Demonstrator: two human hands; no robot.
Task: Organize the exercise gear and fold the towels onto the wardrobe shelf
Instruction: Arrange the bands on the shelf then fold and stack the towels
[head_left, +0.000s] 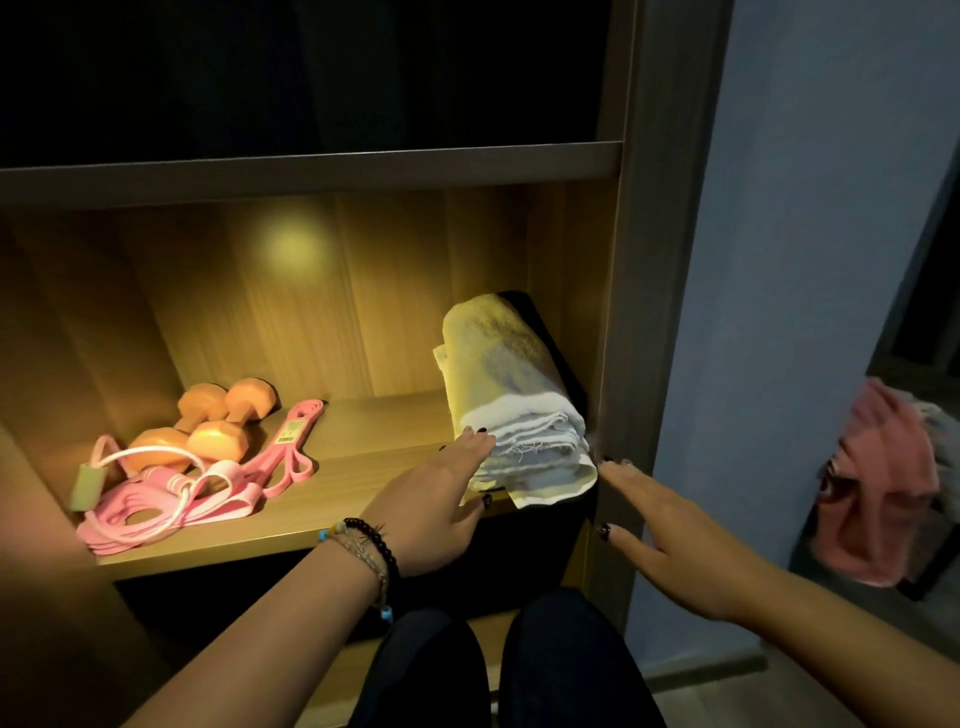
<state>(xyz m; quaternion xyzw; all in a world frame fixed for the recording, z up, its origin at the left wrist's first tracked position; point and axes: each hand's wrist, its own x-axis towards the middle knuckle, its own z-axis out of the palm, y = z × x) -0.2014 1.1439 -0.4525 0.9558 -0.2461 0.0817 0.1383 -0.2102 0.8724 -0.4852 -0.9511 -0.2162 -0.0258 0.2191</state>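
Observation:
A folded white towel lies on top of a dark folded cloth at the right end of the lit wardrobe shelf. My left hand touches the towel's left front edge with straight fingers. My right hand hovers with spread fingers just right of the towel's front corner, in front of the wardrobe's side panel. At the shelf's left end sit two orange dumbbells, pink resistance bands and a pink-and-white skipping rope.
The wardrobe's side panel stands right beside the towel. A pink cloth hangs on a rack at the far right. A dark compartment lies above the shelf. My knees are below the shelf.

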